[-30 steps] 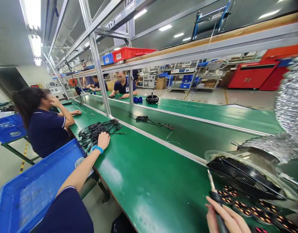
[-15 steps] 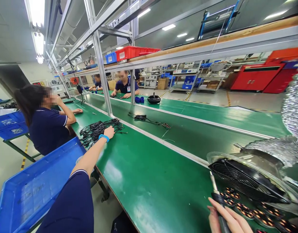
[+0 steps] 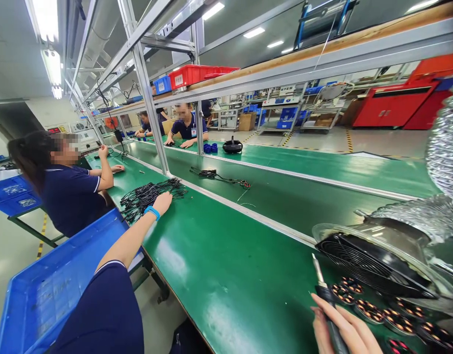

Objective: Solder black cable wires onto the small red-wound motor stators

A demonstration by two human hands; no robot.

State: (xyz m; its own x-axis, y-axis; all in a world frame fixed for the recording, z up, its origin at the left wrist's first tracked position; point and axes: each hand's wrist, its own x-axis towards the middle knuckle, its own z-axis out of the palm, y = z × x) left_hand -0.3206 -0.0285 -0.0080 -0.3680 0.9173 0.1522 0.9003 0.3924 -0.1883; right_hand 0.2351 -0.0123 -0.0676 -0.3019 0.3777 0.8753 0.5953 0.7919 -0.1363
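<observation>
My left hand (image 3: 163,202), with a blue band at the wrist, rests at the right edge of a pile of black cables (image 3: 143,196) on the green bench (image 3: 212,255). Its fingers are bent down and their tips are hidden, so what they hold cannot be made out. At the lower right, my right hand (image 3: 342,327) is wrapped round the black handle of a soldering iron (image 3: 331,314), whose metal tip points up and away. Several round parts with copper coils (image 3: 370,310) lie just right of the iron.
A black fan with a clear hood (image 3: 374,260) and a silver duct (image 3: 445,147) stand at the right. A blue tray (image 3: 64,280) is at the lower left. A person (image 3: 70,196) sits beyond it. More cables (image 3: 219,177) lie on the middle strip, behind a metal post (image 3: 149,98).
The view has shifted slightly. My left hand is still beside the cable pile, and my right hand still has the iron. The seated person's raised hand has moved away from the face.
</observation>
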